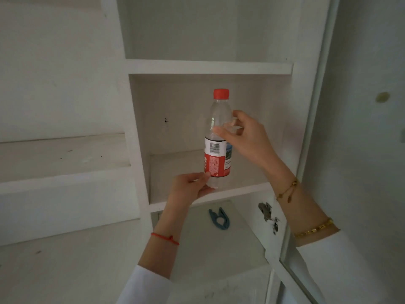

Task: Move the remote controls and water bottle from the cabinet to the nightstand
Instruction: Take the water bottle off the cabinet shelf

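A clear water bottle [218, 137] with a red cap and a red-and-white label stands upright in front of the middle compartment of the white cabinet [209, 67]. My right hand [243, 137] grips its upper body, thumb and fingers curled round the clear part. My left hand [190, 186] holds the bottle's base from below, thumb on the label's lower edge. The bottle's bottom is at the level of the shelf's front edge [241, 189]; whether it touches the shelf I cannot tell. No remote controls are in view.
A blue-green clip-like object [218, 220] lies on the lower shelf. The cabinet door [315, 128] stands open at the right, with a metal hinge [266, 211] on the inner wall. Open white shelves [65, 156] extend to the left.
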{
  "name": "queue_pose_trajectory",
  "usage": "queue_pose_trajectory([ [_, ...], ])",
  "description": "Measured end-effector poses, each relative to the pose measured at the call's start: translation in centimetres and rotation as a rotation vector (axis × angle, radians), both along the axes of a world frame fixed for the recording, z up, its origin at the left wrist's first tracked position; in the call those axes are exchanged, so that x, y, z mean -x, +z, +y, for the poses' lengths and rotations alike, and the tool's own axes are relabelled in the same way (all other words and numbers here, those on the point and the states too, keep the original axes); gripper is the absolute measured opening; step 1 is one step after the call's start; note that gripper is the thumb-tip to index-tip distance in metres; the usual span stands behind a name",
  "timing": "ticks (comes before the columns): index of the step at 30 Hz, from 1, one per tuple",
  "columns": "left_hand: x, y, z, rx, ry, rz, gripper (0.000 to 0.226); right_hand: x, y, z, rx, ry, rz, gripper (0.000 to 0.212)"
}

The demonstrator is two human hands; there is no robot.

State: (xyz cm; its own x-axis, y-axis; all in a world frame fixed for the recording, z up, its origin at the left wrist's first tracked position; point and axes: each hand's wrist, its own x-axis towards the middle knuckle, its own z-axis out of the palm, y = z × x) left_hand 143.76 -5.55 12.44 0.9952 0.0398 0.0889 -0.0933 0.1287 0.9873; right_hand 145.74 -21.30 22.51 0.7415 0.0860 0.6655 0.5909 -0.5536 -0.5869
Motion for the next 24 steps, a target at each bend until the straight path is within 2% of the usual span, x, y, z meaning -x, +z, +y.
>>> queue_pose_trajectory([
  [4,2.2,-0.9,0.4,0.072,0.008,0.011,0.03,2.4,-0.6,0.5,-0.002,0.057,0.026,0.059],
  [11,6.4,-2.4,2.2,0.068,0.03,0.002,0.028,6.2,-2.6,1.7,-0.054,0.122,0.055,0.064],
  [24,15.0,-10.0,5.6,0.122,0.164,0.188,0.034,11.9,-10.6,4.9,-0.068,0.243,0.217,0.07],
])
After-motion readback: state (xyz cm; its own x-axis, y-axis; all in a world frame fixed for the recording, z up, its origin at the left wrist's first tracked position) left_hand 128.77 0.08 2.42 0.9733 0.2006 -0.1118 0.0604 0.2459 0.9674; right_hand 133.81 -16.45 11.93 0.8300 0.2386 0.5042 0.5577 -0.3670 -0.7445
